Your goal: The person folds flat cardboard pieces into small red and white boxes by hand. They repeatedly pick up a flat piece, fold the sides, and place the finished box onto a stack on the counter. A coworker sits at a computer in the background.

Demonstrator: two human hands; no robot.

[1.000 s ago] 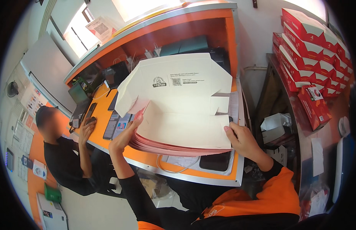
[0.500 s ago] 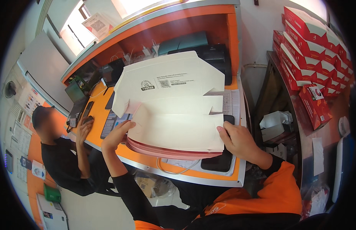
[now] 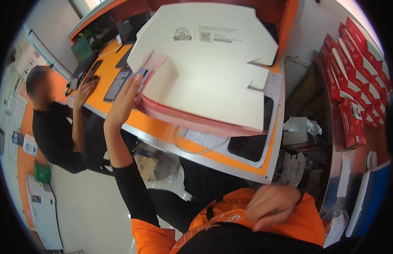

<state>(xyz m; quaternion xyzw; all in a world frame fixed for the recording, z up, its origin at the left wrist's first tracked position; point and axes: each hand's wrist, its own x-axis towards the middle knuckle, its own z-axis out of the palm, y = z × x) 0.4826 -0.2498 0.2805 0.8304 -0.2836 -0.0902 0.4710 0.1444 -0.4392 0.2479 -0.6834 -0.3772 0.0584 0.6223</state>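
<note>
A stack of cardboard box blanks (image 3: 205,80), white on the upper face with red edges, lies on the orange desk. The top blank has its left side folded up; the right side lies flat with slit flaps. My left hand (image 3: 125,99) rests along the raised left side, fingers stretched out and touching it. Away from the stack, my right hand (image 3: 275,205) hangs low in front of my orange and black top. It is blurred, its fingers curled under, and whatever they might hold is hidden. A dark phone (image 3: 251,146) lies beside the stack's near right corner.
At the left, a person (image 3: 56,131) in black sits by the desk (image 3: 158,129), one hand on a dark object. Red and white boxes (image 3: 353,63) are piled on the right-hand counter, a red box (image 3: 352,122) nearer. A cable (image 3: 184,148) loops over the desk's front edge.
My right hand has left the blanks' right edge and come down to my body. My left hand has straightened its fingers against the folded side. The view has shifted, putting the desk higher.
</note>
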